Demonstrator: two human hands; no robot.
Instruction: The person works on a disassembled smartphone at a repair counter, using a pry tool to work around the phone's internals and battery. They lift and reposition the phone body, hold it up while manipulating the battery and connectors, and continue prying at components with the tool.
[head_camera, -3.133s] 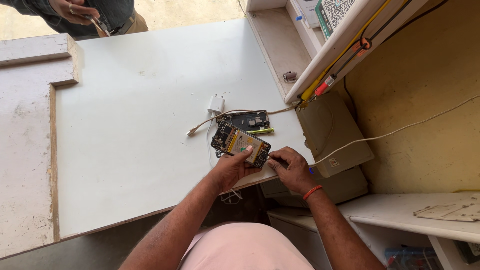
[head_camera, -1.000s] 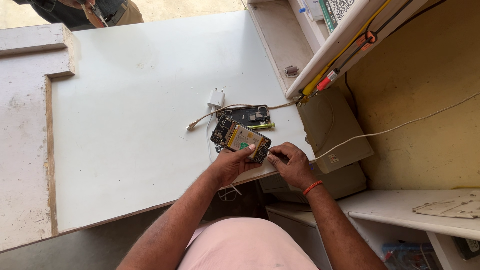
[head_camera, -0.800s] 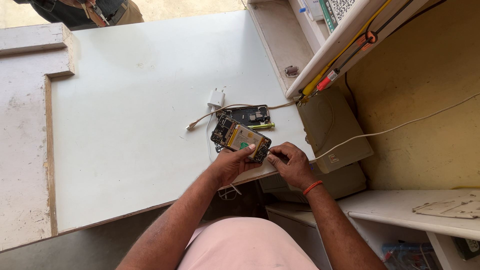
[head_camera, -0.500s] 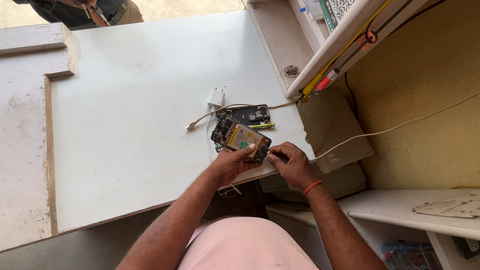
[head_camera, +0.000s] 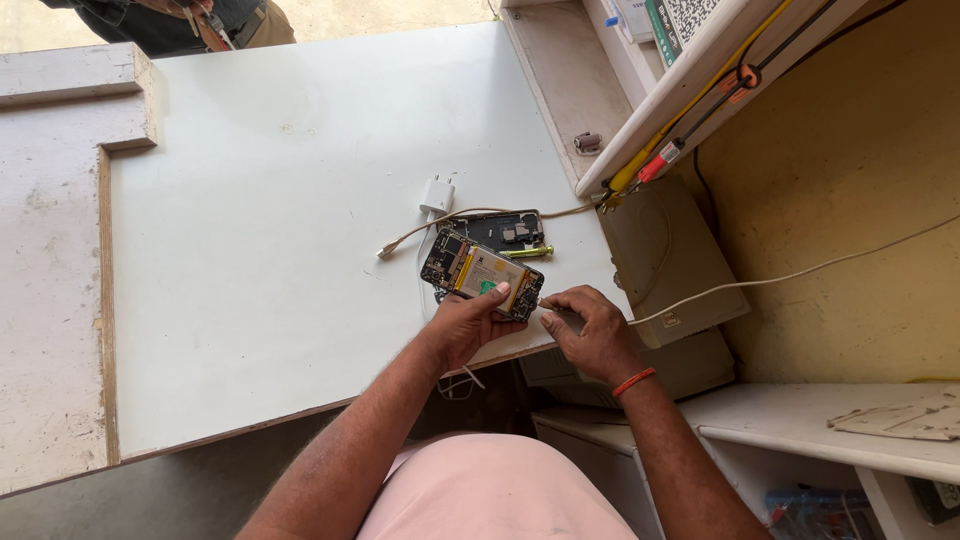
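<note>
Near the frame's centre, the left hand (head_camera: 468, 325) is steadying the opened phone (head_camera: 482, 273) by its edge on the white tabletop (head_camera: 270, 250), its grip clenched lightly since it looks light and fragile, while the right hand (head_camera: 590, 330) is pinching a thin tool (head_camera: 545, 303), barely visible.

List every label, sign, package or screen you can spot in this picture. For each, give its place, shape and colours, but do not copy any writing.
Battery label: on the opened phone under the left hand; rectangular, pale yellow with a green patch.
Printed card: top edge, on the slanted shelf; white with a black square-dot pattern.
Sticker: on the beige box beside the right hand; small, white, rectangular.
No lit screen shows.
</note>
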